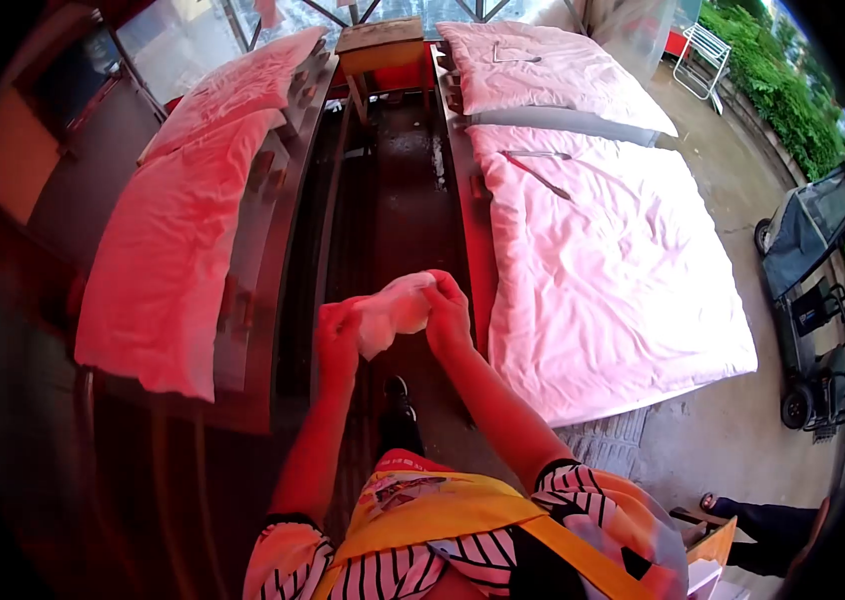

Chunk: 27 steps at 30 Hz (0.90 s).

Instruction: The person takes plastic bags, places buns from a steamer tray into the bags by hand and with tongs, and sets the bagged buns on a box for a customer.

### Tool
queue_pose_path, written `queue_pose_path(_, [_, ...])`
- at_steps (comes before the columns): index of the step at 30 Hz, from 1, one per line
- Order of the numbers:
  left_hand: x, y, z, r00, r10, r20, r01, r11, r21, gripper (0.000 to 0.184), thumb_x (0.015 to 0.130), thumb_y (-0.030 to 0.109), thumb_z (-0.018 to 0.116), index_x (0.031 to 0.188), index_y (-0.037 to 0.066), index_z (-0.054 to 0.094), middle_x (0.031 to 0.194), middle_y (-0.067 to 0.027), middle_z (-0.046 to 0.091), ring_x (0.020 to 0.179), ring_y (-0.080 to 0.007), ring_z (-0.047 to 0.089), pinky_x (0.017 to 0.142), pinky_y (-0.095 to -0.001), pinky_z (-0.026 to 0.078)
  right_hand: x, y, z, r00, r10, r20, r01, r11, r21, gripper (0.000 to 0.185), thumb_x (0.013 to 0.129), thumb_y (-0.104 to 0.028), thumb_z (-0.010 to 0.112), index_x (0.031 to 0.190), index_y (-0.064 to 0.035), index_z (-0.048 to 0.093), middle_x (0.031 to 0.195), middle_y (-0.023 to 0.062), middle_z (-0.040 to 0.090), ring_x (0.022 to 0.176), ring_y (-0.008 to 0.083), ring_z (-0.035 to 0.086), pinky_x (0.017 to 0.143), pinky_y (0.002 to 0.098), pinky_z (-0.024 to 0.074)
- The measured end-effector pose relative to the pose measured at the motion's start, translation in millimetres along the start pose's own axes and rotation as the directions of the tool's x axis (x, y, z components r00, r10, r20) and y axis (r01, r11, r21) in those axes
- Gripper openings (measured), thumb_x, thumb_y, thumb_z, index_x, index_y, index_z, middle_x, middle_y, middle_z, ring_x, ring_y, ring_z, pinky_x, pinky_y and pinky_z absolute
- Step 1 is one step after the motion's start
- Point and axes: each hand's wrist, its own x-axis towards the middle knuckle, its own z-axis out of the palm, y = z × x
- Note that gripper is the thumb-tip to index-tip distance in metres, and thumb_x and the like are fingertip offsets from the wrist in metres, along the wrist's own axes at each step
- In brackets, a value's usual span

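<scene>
A thin whitish plastic bag or sheet (398, 312) is stretched between my two hands, in front of my body and above the dark floor. My left hand (340, 330) pinches its left end, fingers closed. At its upper right end, my right hand (447, 312) grips it with bent fingers. To the right, a thick white quilt (613, 270) covers a counter, with metal tongs (540, 174) lying on top. Behind it, a second quilt (543, 80) carries another pair of tongs (515, 57). Reddish-lit quilts (168, 260) cover the counter on the left.
A wooden stool or box (381, 45) stands at the far end of the aisle. A parked three-wheeler (818, 300) and a white folding frame (703, 62) are outside at right. A person's legs (768, 530) show at lower right, beside a wooden box.
</scene>
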Motion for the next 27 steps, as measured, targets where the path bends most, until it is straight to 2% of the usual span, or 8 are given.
queue_pose_path(6, [259.9, -93.2, 34.3, 0.946, -0.302, 0.117, 0.323, 0.869, -0.375, 0.019, 0.094, 0.018, 0.050, 0.103, 0.004, 0.059, 0.096, -0.0048, 0.058, 0.090, -0.0163, 0.056, 0.085, -0.0329, 0.046, 262.4, 47.7, -1.9, 0.993, 0.027, 0.112, -0.010, 0.989, -0.148, 0.012, 0.089, -0.008, 0.054, 0.098, -0.0027, 0.059, 0.091, 0.0016, 0.061, 0.086, 0.0099, 0.056, 0.080, 0.0250, 0.0434])
queue_pose_path(12, [482.5, -151.8, 116.9, 0.765, -0.446, 0.465, 0.628, 0.360, -0.689, 0.021, 0.094, 0.027, 0.051, 0.097, 0.007, 0.055, 0.101, -0.0067, 0.059, 0.093, -0.0209, 0.058, 0.085, -0.0411, 0.048, 431.5, 41.9, -47.4, 0.992, 0.046, -0.121, -0.062, 0.989, -0.134, 0.014, 0.088, -0.017, 0.061, 0.083, -0.0046, 0.062, 0.078, -0.0032, 0.059, 0.072, 0.0042, 0.051, 0.067, 0.0197, 0.0391])
queue_pose_path(15, [591.4, -225.3, 171.5, 0.607, 0.185, 0.773, 0.790, -0.039, -0.612, 0.024, 0.097, 0.026, 0.046, 0.104, 0.005, 0.053, 0.105, -0.0089, 0.059, 0.100, -0.0236, 0.057, 0.088, -0.0407, 0.047, 523.8, 18.6, -67.7, 0.995, -0.004, -0.098, -0.019, 0.973, -0.231, 0.013, 0.089, -0.016, 0.060, 0.083, -0.0040, 0.062, 0.077, -0.0035, 0.059, 0.072, 0.0043, 0.052, 0.067, 0.0197, 0.0395])
queue_pose_path(18, [677.6, -220.0, 221.8, 0.608, -0.338, 0.719, 0.782, 0.099, -0.615, 0.029, 0.099, 0.027, 0.040, 0.106, 0.003, 0.053, 0.106, -0.0107, 0.059, 0.100, -0.0244, 0.057, 0.089, -0.0394, 0.046, 625.2, -1.9, -82.1, 0.998, 0.011, -0.057, -0.028, 0.953, -0.301, 0.014, 0.090, -0.016, 0.059, 0.086, -0.0032, 0.062, 0.080, -0.0025, 0.060, 0.072, 0.0057, 0.053, 0.069, 0.0205, 0.0418])
queue_pose_path(20, [741.7, -225.0, 242.7, 0.622, -0.453, 0.639, 0.766, 0.182, -0.617, 0.032, 0.099, 0.029, 0.036, 0.107, 0.003, 0.053, 0.107, -0.0113, 0.059, 0.099, -0.0235, 0.057, 0.089, -0.0384, 0.047, 715.6, -16.9, -87.8, 1.000, 0.015, -0.004, -0.016, 0.948, -0.317, 0.014, 0.090, -0.017, 0.059, 0.088, -0.0029, 0.062, 0.082, -0.0012, 0.061, 0.073, 0.0069, 0.055, 0.071, 0.0214, 0.0436])
queue_pose_path(24, [884.5, -262.2, 263.4, 0.485, 0.270, 0.831, 0.871, -0.226, -0.435, 0.026, 0.098, 0.025, 0.040, 0.098, 0.005, 0.056, 0.094, -0.0069, 0.061, 0.090, -0.0199, 0.059, 0.081, -0.0352, 0.050, 886.3, -26.2, -97.6, 0.998, 0.006, -0.067, -0.018, 0.984, -0.178, 0.014, 0.089, -0.017, 0.060, 0.091, -0.0033, 0.062, 0.084, 0.0032, 0.063, 0.077, 0.0095, 0.058, 0.073, 0.0244, 0.0475])
queue_pose_path(25, [915.8, -258.4, 259.4, 0.577, -0.167, 0.800, 0.799, -0.089, -0.595, 0.023, 0.098, 0.024, 0.043, 0.093, 0.006, 0.057, 0.086, -0.0042, 0.061, 0.078, -0.0168, 0.060, 0.064, -0.0288, 0.052, 926.7, -36.7, -95.6, 0.989, 0.011, -0.149, -0.053, 0.957, -0.284, 0.014, 0.089, -0.018, 0.060, 0.093, -0.0045, 0.061, 0.085, 0.0024, 0.063, 0.078, 0.0097, 0.058, 0.073, 0.0240, 0.0459])
queue_pose_path(27, [985.2, -279.6, 253.0, 0.620, -0.245, 0.745, 0.771, 0.016, -0.637, 0.022, 0.097, 0.024, 0.044, 0.093, 0.007, 0.057, 0.084, -0.0040, 0.061, 0.076, -0.0159, 0.060, 0.062, -0.0276, 0.051, 1016.6, -38.8, -122.1, 0.968, -0.029, -0.247, -0.089, 0.888, -0.452, 0.016, 0.088, -0.019, 0.061, 0.093, -0.0037, 0.061, 0.085, 0.0023, 0.063, 0.077, 0.0101, 0.058, 0.071, 0.0242, 0.0465])
